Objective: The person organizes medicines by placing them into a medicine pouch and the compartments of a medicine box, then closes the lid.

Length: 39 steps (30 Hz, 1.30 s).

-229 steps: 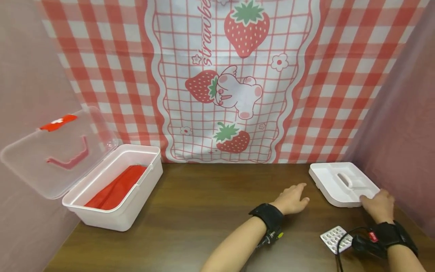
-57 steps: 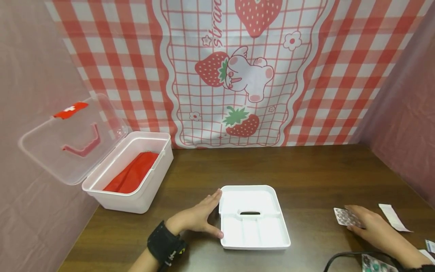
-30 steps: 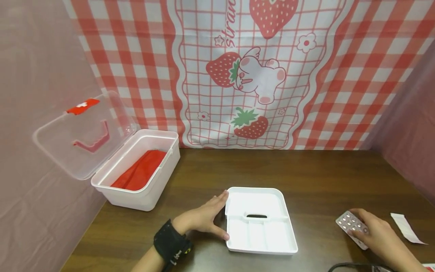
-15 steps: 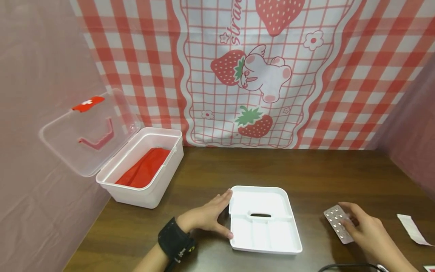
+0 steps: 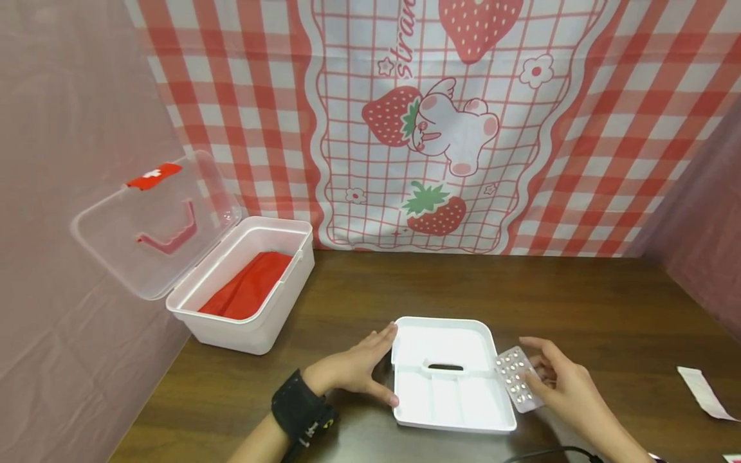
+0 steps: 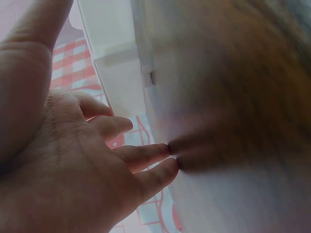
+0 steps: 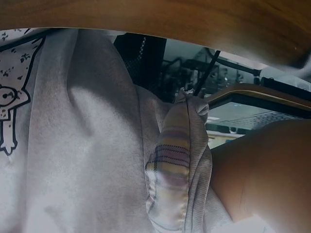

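In the head view, my right hand (image 5: 558, 382) pinches a silver blister pack of pills (image 5: 516, 379) between thumb and fingers, at the right edge of a white divided tray (image 5: 425, 341). The pack is tilted, its far-left corner at the tray's rim. My left hand (image 5: 353, 370) spreads thumb and fingers along the tray's left side, the tips at its edge. In the left wrist view the left hand (image 6: 82, 155) has its fingers extended, two tips on the wooden table, beside the white tray wall (image 6: 119, 63). The right wrist view does not show the hand or the pack.
An open white box (image 5: 243, 331) with a clear lid and a red cloth-like item (image 5: 246, 286) inside stands at the left. A white paper strip (image 5: 703, 392) lies at the right. A black cable (image 5: 550, 452) crosses the near edge.
The right hand took hold of the blister pack and carried it left to the tray's edge. Earlier, the tray moved from the far right to the middle. The left hand stays beside it.
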{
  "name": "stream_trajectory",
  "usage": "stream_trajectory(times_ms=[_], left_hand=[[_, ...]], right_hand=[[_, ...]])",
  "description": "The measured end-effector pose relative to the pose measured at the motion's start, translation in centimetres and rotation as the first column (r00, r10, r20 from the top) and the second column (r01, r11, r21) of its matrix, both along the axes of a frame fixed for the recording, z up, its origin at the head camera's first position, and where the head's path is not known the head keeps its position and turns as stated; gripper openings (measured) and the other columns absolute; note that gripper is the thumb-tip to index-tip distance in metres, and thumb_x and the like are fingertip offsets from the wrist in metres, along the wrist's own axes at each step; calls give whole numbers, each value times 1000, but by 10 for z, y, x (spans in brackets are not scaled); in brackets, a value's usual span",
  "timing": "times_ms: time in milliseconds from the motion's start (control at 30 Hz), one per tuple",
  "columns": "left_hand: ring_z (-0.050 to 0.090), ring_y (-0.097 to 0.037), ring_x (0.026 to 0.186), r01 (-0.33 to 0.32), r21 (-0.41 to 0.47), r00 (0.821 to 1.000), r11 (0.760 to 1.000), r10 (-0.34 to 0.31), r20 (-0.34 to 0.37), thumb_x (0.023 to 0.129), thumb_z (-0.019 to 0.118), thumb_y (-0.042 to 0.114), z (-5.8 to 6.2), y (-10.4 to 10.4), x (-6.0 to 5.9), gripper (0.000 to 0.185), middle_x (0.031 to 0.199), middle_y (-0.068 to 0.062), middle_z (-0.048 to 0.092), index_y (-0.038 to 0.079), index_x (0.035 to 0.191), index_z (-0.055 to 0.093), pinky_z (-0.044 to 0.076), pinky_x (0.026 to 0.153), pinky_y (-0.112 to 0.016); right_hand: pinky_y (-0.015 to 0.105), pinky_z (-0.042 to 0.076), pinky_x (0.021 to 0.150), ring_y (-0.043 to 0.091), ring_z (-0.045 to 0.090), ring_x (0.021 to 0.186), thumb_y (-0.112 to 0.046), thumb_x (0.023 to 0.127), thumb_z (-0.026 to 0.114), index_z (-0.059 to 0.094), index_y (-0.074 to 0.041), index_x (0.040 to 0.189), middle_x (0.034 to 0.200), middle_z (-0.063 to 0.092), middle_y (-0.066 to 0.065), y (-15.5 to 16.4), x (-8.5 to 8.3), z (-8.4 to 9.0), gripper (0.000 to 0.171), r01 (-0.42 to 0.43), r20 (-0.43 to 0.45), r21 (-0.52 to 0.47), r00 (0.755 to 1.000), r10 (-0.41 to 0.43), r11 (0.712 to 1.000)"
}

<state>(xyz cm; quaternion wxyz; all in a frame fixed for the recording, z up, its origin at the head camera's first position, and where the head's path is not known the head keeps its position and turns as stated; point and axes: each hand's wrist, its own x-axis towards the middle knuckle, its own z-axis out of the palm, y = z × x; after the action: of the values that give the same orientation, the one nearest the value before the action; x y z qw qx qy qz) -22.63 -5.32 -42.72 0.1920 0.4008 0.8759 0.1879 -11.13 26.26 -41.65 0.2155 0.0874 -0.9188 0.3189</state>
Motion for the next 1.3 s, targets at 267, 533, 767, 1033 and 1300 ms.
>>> stream_trajectory(times_ms=[267,533,767,1033,1300], left_hand=[[6,-29,141,15,-6,1000,1000,-15,-9,68,72,51,-2,2,0,116,154,-12,0,3,146,0,11,113,-42],[7,-32,141,-7,-7,1000,1000,7,1,68,72,51,-3,1,2,116,154,-10,0,4,147,1,13,113,-45],[7,-33,140,-9,0,1000,1000,9,8,69,72,51,-2,0,1,116,154,-11,0,4,147,1,14,112,-46],[7,-32,141,-10,-3,1000,1000,10,3,69,72,51,-2,0,0,116,154,-11,-1,4,146,0,13,113,-46],[6,-31,141,-27,-7,1000,1000,27,16,70,72,51,-1,3,0,115,154,-9,-1,5,147,0,12,113,-45]], right_hand=[[18,44,50,-7,50,62,5,70,71,57,-6,110,77,63,1,-21,-1,-9,44,-15,10,-33,1000,16,999],[19,46,54,-4,52,64,-1,72,71,66,-10,93,79,65,-1,-37,2,-10,23,90,156,-16,984,-86,996],[20,48,55,1,57,66,-3,69,75,67,-7,90,83,68,3,-44,4,-12,23,146,113,10,983,-146,989],[13,45,56,-8,53,64,-2,66,76,69,-8,85,78,65,-2,-47,7,-19,22,200,-39,-24,979,-201,979],[12,45,60,5,57,70,-5,66,76,68,-3,92,86,64,2,-51,11,-27,27,177,-144,43,975,-170,983]])
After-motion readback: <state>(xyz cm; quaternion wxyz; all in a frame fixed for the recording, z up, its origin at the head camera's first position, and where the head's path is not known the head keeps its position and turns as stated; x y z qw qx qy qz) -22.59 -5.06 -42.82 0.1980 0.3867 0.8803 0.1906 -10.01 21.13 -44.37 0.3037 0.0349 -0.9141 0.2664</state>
